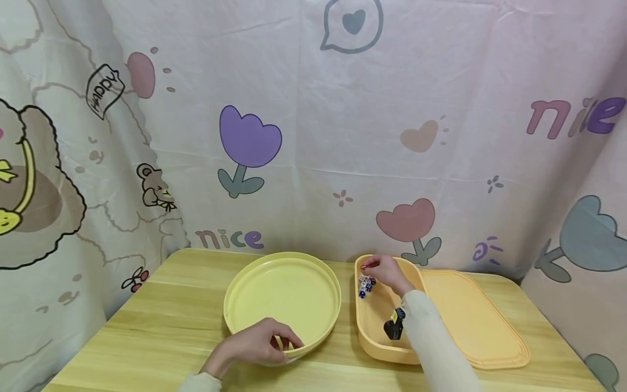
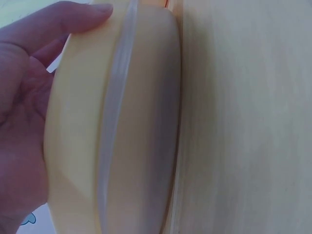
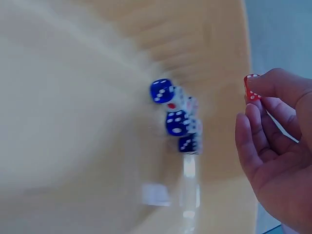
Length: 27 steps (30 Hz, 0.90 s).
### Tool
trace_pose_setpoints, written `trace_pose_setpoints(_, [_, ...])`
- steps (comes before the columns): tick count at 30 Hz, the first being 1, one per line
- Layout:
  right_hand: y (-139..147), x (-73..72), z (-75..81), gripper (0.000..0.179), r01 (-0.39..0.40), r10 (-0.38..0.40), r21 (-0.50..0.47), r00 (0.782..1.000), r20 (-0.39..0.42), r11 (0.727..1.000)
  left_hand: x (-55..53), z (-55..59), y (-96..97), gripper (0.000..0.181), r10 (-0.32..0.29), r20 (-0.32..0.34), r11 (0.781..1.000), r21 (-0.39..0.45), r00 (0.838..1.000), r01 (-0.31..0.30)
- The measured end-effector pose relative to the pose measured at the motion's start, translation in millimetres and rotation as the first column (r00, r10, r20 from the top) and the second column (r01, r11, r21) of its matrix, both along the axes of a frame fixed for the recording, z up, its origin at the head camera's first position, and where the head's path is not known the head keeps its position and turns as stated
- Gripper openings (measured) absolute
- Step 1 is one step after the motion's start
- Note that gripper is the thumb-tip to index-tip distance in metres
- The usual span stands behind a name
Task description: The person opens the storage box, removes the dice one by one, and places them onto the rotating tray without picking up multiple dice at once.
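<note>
My right hand (image 1: 387,272) pinches a red die (image 3: 252,87) with white dots between thumb and fingertips, over the far end of an orange bin (image 1: 389,354). Below it in the bin lies a cluster of blue dice (image 3: 177,123) and white dice (image 3: 179,96), close together. Beside them runs a clear, shiny strip (image 3: 189,187), its kind unclear. With my left hand (image 1: 262,342) I grip the near rim of a round yellow container (image 1: 284,294); in the left wrist view the thumb lies against its side wall.
A small black object with a yellow part (image 1: 394,324) lies toward the bin's near end. To the right, a flat orange lid (image 1: 477,321) rests on the wooden table (image 1: 161,321), partly behind the right sleeve. A printed curtain (image 1: 313,136) hangs behind.
</note>
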State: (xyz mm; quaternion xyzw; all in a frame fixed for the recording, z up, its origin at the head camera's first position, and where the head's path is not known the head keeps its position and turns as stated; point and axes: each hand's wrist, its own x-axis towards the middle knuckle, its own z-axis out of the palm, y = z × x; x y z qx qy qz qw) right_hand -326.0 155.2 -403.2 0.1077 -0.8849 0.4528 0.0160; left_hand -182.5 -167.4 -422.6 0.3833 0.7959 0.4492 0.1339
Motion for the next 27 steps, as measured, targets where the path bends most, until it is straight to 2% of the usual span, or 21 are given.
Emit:
trace_pose_setpoints(13, [12.4, 14.6, 20.5, 0.011, -0.048, 0.045, -0.092, 0.999, -0.029, 0.995, -0.4, 0.3, -0.3, 0.029, 0.025, 0.012, 1.0, -0.011, 1.0, -0.025])
trace_pose_setpoints(17, [13.7, 21.3, 27.5, 0.011, -0.026, 0.024, -0.09, 0.999, -0.023, 0.996, 0.0, 0.5, -0.9, 0.029, 0.038, 0.02, 0.999, -0.014, 0.999, -0.038])
trace_pose_setpoints(20, [12.6, 28.9, 32.2, 0.01, -0.008, 0.005, -0.074, 0.999, -0.037, 0.997, -0.4, -0.1, -0.9, 0.029, 0.04, 0.025, 0.999, -0.012, 0.999, -0.039])
trace_pose_setpoints(27, [1.9, 55.1, 40.6, 0.008, 0.0, -0.006, -0.037, 0.99, -0.143, 0.999, -1.4, -1.5, -0.4, 0.029, 0.013, 0.013, 1.0, 0.003, 1.0, -0.013])
